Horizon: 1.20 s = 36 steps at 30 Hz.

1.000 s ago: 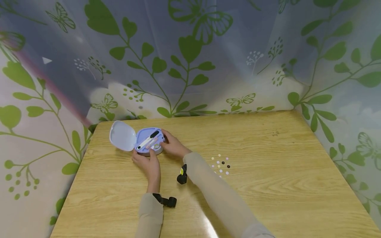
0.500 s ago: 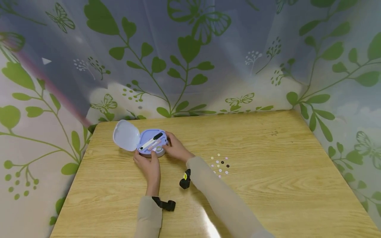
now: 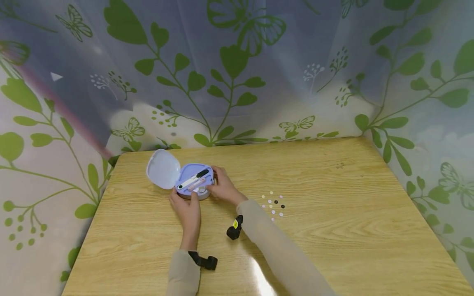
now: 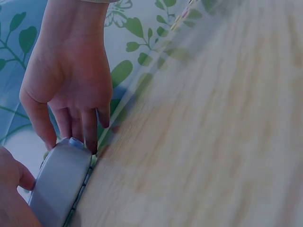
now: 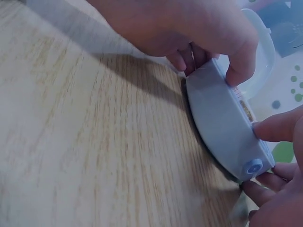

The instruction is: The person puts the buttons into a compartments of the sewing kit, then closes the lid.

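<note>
A small lilac sewing box (image 3: 185, 172) rests on the table toward the back left, its pale lid (image 3: 163, 169) standing raised at the left. Inside lie a white-and-black tool (image 3: 193, 179) set diagonally and a pinkish slim item (image 3: 196, 184). My left hand (image 3: 188, 211) grips the near left side, thumb over the rim. On the right side, by the round latch button (image 5: 254, 166), my right hand (image 3: 224, 186) holds the box between thumb and fingers. Both hands show in each wrist view; some of the box's contents are hidden by thumbs.
Several small buttons (image 3: 273, 205), white, pinkish, yellowish and black, lie scattered on the wood-grain table (image 3: 352, 230) right of the hands. A printed curtain (image 3: 237, 94) with green leaves and butterflies hangs behind the table's back edge.
Both hands have shifted the box to the right and slightly nearer, with its lid still raised. The scattered buttons have stayed in place.
</note>
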Available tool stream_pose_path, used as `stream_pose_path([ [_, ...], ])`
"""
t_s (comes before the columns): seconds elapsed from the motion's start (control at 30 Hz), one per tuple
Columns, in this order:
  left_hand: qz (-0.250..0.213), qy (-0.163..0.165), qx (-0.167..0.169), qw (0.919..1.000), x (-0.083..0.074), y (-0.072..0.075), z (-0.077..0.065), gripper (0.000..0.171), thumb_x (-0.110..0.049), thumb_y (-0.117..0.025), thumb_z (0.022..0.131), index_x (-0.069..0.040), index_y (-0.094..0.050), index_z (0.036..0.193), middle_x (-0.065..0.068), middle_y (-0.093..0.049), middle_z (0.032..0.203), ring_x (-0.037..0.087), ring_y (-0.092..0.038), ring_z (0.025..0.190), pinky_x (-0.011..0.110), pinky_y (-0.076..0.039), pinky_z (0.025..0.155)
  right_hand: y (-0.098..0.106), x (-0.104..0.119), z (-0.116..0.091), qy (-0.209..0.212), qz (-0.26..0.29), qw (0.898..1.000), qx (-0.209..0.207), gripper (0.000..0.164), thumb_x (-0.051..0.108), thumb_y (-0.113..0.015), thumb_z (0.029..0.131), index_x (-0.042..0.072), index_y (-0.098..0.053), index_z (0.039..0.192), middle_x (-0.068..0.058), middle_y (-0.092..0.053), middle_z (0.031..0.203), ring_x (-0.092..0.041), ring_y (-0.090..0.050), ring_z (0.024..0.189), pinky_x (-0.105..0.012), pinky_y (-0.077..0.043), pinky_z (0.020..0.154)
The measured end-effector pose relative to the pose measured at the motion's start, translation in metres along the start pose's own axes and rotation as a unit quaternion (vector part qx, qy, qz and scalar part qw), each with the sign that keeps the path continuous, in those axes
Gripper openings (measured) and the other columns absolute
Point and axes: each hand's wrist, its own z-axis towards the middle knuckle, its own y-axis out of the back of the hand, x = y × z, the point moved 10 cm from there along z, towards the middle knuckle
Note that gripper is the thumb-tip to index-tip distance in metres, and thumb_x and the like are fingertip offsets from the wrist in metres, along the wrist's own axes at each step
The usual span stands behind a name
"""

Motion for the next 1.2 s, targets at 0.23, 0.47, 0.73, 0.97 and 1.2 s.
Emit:
stream_pose_path([
  [0.23,-0.004,0.002,0.035,0.9994,-0.002,-0.003,-0.007,0.061,0.001,-0.060,0.088,0.006,-0.035,0.143,0.020,-0.037,0.140,0.027,-0.033,0.136,0.038,-0.023,0.117,0.009,0.003,-0.010,-0.011,-0.047,0.999,-0.017,0.074,0.001,-0.073,0.082,-0.008,-0.036,0.145,-0.022,-0.039,0.140,-0.032,-0.043,0.131,-0.037,-0.032,0.115],
  [0.47,-0.001,-0.007,0.057,0.9984,-0.004,-0.003,-0.016,0.062,0.003,-0.060,0.088,0.007,-0.037,0.145,0.022,-0.040,0.141,0.030,-0.034,0.137,0.041,-0.023,0.118,0.017,0.002,-0.021,-0.047,-0.098,0.993,-0.049,0.069,0.003,-0.080,0.076,-0.008,-0.047,0.135,-0.019,-0.047,0.130,-0.030,-0.049,0.120,-0.039,-0.039,0.109],
  [0.73,0.005,0.004,0.110,0.9940,0.000,-0.009,-0.021,0.064,-0.002,-0.058,0.091,0.006,-0.033,0.150,0.021,-0.036,0.153,0.029,-0.029,0.144,0.043,-0.022,0.119,0.029,0.004,-0.041,-0.096,-0.141,0.983,-0.072,0.080,0.011,-0.086,0.072,-0.005,-0.046,0.139,-0.018,-0.047,0.128,-0.033,-0.050,0.118,-0.043,-0.042,0.106],
  [0.97,-0.008,0.004,0.141,0.9900,0.000,-0.014,-0.024,0.061,0.001,-0.055,0.092,0.001,-0.038,0.150,0.016,-0.042,0.150,0.025,-0.036,0.140,0.041,-0.026,0.118,0.034,0.006,-0.055,-0.085,-0.162,0.980,-0.078,0.084,0.019,-0.090,0.070,-0.005,-0.049,0.140,-0.018,-0.048,0.125,-0.034,-0.049,0.116,-0.046,-0.041,0.104],
  [1.2,-0.020,-0.011,0.181,0.9833,-0.002,-0.021,-0.025,0.060,0.007,-0.053,0.091,0.005,-0.038,0.148,0.022,-0.041,0.150,0.031,-0.036,0.140,0.043,-0.028,0.117,0.043,0.005,-0.068,-0.095,-0.177,0.975,-0.098,0.079,0.024,-0.094,0.066,-0.007,-0.055,0.127,-0.016,-0.051,0.115,-0.034,-0.049,0.110,-0.048,-0.038,0.103],
])
